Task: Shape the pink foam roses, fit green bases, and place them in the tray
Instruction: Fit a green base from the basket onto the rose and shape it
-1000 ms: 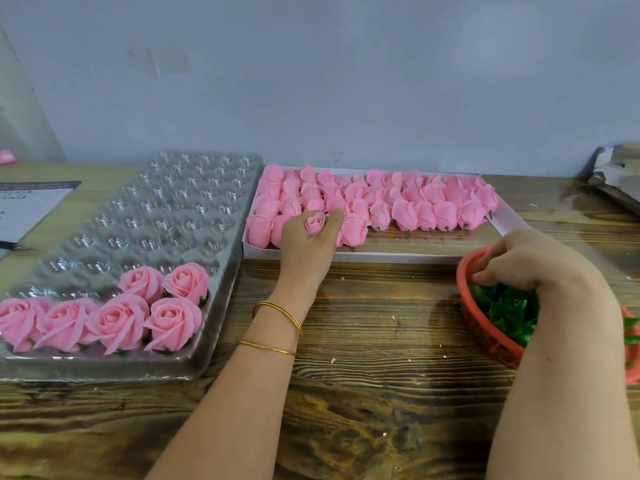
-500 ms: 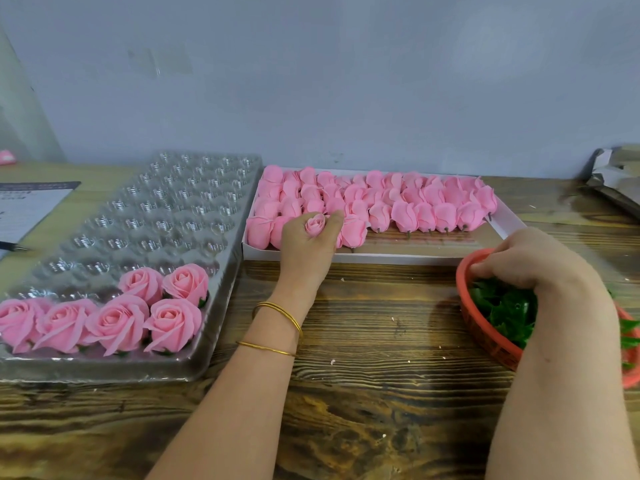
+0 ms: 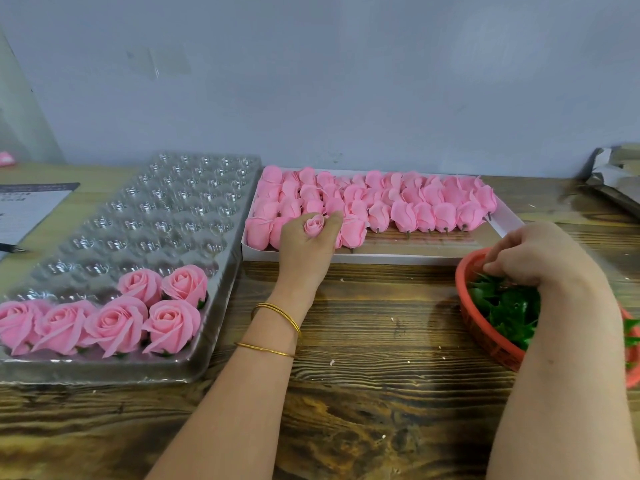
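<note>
Wooden bench (image 3: pixel 381 341): left hand (image 3: pixel 304 252) still pinches rosebud (image 3: pixel 314 225); right hand (image 3: pixel 535 254) now rummages green bases (image 3: pixel 502 310), catch unclear; fitting pending

Wooden table (image 3: pixel 381 341), dark-grained, as I view it from the head camera. Resting directly on it, left to right: printed sheet (image 3: pixel 24 213) and pen (image 3: pixel 14 249), clear moulded tray (image 3: pixel 221 306), shallow white box (image 3: pixel 381 258), red basket (image 3: pixel 485 344), crumpled silvery wrapping (image 3: pixel 616 178).

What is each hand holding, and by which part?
Left hand grips a pink rose bud round its lower half, top showing. Right hand is among the green bases; any hold is hidden.
</note>
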Available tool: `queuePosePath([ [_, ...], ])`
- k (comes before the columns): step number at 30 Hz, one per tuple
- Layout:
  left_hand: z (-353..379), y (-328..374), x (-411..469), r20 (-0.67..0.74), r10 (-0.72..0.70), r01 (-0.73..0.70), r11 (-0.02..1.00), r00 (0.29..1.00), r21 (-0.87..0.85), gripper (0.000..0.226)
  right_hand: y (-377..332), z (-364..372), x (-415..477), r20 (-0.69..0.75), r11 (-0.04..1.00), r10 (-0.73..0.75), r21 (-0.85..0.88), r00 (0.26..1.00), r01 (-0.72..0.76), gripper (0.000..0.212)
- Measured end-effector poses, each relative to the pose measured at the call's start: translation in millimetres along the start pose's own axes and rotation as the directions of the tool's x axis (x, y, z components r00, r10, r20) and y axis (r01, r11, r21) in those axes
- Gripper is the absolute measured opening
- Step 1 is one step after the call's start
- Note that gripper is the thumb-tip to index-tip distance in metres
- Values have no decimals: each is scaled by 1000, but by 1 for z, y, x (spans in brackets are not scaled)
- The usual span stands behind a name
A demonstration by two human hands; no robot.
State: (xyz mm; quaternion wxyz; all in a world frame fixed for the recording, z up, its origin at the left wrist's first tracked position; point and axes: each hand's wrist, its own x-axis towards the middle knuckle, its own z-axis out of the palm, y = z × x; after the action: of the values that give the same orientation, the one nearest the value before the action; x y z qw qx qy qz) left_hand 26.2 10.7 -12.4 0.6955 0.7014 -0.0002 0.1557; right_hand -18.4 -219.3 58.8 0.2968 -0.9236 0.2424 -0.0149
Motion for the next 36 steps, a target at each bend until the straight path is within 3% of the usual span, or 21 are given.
queuePosePath([
  [7,0,0,0,2,-12,12,1000,1000,-8,45,-1,3,7,-85,999,-33,38,996,36,33],
  [11,0,0,-1,11,-15,15,1000,1000,-10,43,-1,4,8,-202,991,-55,106,978,78,30],
  [14,0,1,-1,12,-13,13,1000,1000,-9,48,-2,5,6,-302,970,-110,177,947,169,21],
  [20,0,1,0,19,-22,22,1000,1000,-4,46,-18,11,-2,-367,849,-311,308,877,430,29],
  [29,1,0,1,23,-8,8,1000,1000,18,41,-55,41,-17,-205,636,-511,563,835,528,28],
  [36,3,-3,3,69,-34,32,999,997,30,49,-78,68,-28,-33,394,-550,871,834,294,30],
])
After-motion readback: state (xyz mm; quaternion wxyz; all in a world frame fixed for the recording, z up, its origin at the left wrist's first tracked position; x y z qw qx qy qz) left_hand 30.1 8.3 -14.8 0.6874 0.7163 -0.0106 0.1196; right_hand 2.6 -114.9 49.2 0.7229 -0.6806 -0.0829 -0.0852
